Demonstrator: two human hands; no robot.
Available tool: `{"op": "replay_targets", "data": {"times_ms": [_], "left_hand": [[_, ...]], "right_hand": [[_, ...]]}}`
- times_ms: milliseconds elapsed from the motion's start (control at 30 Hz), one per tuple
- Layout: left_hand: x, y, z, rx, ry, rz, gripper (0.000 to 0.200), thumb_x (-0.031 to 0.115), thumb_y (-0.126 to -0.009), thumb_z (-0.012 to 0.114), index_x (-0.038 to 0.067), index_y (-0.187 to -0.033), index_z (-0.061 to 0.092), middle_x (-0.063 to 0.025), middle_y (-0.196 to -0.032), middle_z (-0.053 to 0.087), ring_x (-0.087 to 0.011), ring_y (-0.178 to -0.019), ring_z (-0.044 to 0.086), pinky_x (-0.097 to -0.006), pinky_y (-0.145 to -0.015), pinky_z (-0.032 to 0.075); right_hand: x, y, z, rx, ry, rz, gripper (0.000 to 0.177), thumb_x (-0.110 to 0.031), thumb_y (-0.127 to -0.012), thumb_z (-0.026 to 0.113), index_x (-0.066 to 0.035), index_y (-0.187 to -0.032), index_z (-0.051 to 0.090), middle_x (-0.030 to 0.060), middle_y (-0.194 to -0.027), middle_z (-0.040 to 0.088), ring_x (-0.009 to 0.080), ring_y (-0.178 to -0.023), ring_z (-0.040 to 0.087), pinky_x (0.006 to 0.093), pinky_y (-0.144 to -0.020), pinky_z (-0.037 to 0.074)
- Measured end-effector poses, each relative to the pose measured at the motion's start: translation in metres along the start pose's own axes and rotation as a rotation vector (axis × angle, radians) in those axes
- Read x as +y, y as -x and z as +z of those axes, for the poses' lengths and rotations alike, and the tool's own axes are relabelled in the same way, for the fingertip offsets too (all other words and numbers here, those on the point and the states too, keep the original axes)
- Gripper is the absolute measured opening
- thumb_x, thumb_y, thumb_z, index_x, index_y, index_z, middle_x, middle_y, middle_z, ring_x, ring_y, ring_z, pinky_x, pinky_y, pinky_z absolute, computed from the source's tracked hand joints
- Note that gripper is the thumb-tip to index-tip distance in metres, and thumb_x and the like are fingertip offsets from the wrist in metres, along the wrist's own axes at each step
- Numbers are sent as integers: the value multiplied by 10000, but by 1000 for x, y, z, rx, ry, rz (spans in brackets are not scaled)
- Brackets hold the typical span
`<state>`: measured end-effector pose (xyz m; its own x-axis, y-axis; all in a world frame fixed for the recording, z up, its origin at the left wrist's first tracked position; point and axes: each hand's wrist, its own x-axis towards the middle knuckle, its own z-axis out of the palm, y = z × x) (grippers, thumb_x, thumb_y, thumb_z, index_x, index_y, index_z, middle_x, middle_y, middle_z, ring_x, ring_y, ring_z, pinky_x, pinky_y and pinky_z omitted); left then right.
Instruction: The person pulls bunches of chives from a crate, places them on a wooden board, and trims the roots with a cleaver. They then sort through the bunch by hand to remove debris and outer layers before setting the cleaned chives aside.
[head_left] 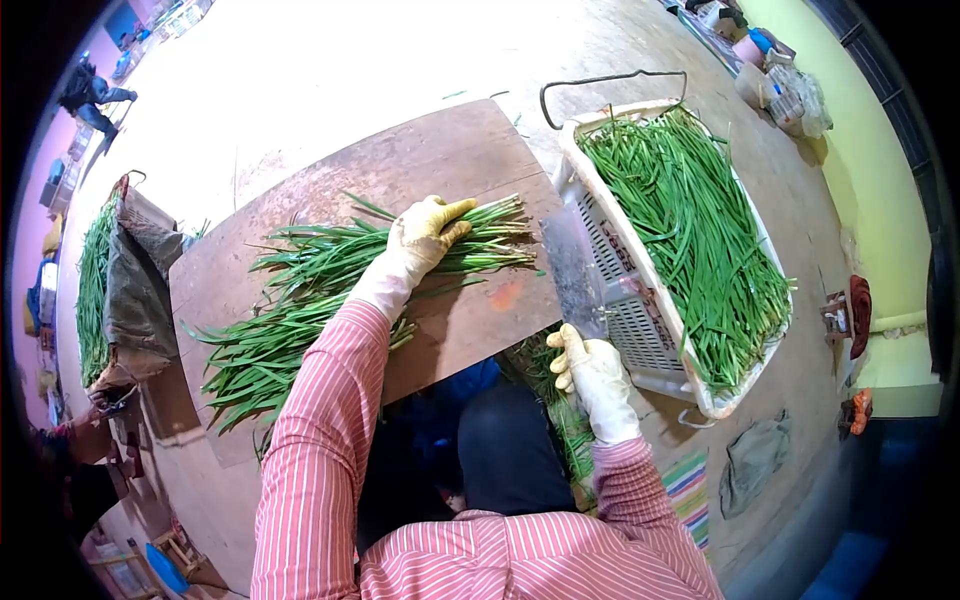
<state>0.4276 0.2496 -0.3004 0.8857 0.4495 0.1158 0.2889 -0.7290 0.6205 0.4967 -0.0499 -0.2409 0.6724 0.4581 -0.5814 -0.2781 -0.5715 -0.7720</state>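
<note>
My left hand (430, 232), in a pale yellowish glove, presses down on a bunch of garlic chives (330, 290) and grips it near the stalk ends. The stalks point right and the green leaves fan out to the left over a brown board (450, 145). In my right hand (592, 378), also gloved, is a cleaver (574, 270) with a wide, stained blade. The blade stands at the board's right edge, a little apart from the stalk ends. My fingers hide most of its handle.
To the right, a white plastic basket (672, 300) with a wire handle is heaped with chives (690, 230). Another load of chives (95, 290) stands at left beside a grey cloth (140, 290). A person (92, 98) is far off at upper left. A dark cloth (755, 465) lies on the floor.
</note>
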Motion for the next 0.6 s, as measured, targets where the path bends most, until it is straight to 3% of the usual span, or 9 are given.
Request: {"op": "replay_targets", "data": {"times_ms": [67,133,200,267,500,600], "left_hand": [[3,1,2,22,-101,22,363,281,-913,654,171,-1259,654,-183,-932,625,-359,-886,616,-422,-779,490],[5,4,7,61,-132,53,367,293,-902,663,177,-1250,658,-180,-942,624,-361,-888,618,-438,-772,494],[10,6,8,75,-226,48,365,304,-895,670,185,-1240,667,-181,-966,624,-365,-891,620,-443,-776,497],[9,6,10,100,-225,52,359,316,-892,673,199,-1231,674,-180,-983,626,-367,-885,621,-445,-775,498],[13,7,8,86,-192,-38,347,332,-894,668,221,-1222,682,-181,-1036,618,-369,-956,602,-450,-831,488],[15,8,9,95,-195,-37,350,336,-892,669,223,-1224,681,-181,-1046,617,-368,-966,599,-448,-841,487]], "right_hand": [[-1,-5,7,13,33,-15,415,-392,-1004,529,-15,-952,695,31,-663,634,82,-509,555,232,-502,440],[2,-14,15,-4,200,-164,470,-408,-997,511,9,-890,700,72,-645,644,136,-521,597,288,-528,475],[-10,-16,24,-39,410,-155,514,-420,-991,491,22,-837,703,110,-648,652,198,-534,621,347,-565,505],[-4,-26,25,-73,401,-97,449,-396,-993,528,11,-961,717,65,-687,657,114,-527,581,260,-531,485],[-5,-28,7,108,254,-52,483,-408,-1007,490,14,-914,706,76,-671,658,131,-500,587,273,-505,488],[-14,-15,13,52,258,-127,445,-404,-1002,511,-15,-924,712,43,-647,637,93,-482,552,240,-484,451]]}}
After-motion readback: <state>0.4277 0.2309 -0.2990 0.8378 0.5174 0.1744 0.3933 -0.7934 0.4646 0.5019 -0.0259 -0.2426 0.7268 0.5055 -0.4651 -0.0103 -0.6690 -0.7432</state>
